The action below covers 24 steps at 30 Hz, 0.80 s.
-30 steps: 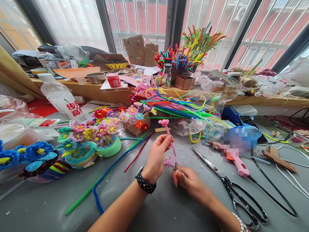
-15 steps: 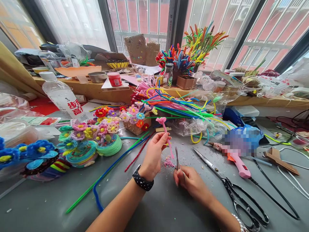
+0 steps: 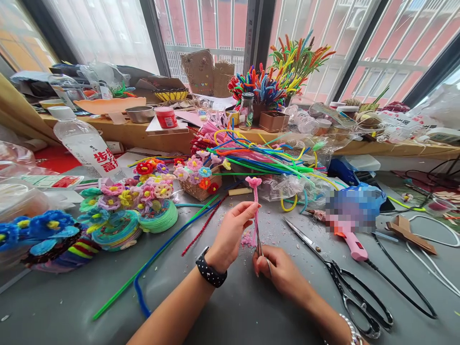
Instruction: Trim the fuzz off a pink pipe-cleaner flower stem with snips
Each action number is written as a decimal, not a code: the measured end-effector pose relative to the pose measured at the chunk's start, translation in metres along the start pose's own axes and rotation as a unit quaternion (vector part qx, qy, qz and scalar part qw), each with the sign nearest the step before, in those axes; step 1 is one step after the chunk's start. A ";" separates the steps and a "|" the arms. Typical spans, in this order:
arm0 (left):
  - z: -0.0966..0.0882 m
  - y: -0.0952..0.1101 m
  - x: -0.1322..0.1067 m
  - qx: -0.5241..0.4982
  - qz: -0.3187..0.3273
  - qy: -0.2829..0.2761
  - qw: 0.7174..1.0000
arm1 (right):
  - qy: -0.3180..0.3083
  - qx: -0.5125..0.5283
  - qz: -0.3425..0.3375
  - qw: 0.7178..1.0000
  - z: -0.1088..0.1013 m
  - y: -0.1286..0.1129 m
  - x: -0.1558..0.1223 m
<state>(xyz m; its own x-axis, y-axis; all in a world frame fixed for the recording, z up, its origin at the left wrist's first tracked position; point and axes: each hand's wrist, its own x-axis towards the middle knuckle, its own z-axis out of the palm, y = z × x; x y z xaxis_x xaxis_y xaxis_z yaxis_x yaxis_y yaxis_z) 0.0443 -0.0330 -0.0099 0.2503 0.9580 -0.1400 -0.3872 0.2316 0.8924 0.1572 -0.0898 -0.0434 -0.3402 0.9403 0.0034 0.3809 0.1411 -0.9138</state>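
My left hand pinches the stem of a pink pipe-cleaner flower, holding it upright above the grey table. My right hand is closed on small scissors, whose blades meet the lower end of the pink stem. A small heap of pink fuzz lies on the table just left of the blades. A black dotted watch sits on my left wrist.
Large black-handled scissors and a pink glue gun lie to the right. Loose green and blue pipe cleaners, finished flower baskets, a water bottle and a heap of coloured pipe cleaners crowd the left and back.
The small scissors, held apart from the stem half a second ago, are back at its lower end. My left hand has turned the flower more upright.
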 end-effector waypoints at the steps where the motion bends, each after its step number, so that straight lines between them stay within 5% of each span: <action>1: 0.000 0.000 0.000 0.001 0.000 0.000 1.000 | 0.006 0.002 0.004 1.000 0.001 0.000 0.000; 10: -0.003 0.000 0.001 0.028 0.022 -0.001 0.999 | 0.060 -0.001 0.038 0.997 0.003 0.000 -0.002; 16: -0.006 0.009 0.001 0.183 0.070 -0.013 0.980 | 0.092 -0.028 0.038 0.995 -0.004 0.002 -0.002; 20: -0.005 0.014 -0.001 0.326 0.064 -0.107 0.937 | 0.092 -0.010 0.047 0.995 -0.007 0.002 -0.002; 24: -0.004 0.013 -0.002 0.353 0.042 -0.170 0.919 | 0.102 -0.004 0.044 0.994 -0.008 0.004 -0.003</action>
<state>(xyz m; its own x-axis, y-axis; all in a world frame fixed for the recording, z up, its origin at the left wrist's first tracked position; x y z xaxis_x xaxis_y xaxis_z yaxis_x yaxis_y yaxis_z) 0.0353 -0.0313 0.0005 0.5549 0.8316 -0.0226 0.2248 -0.1237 0.9665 0.1666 -0.0892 -0.0436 -0.1233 0.9923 0.0061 0.4086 0.0564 -0.9110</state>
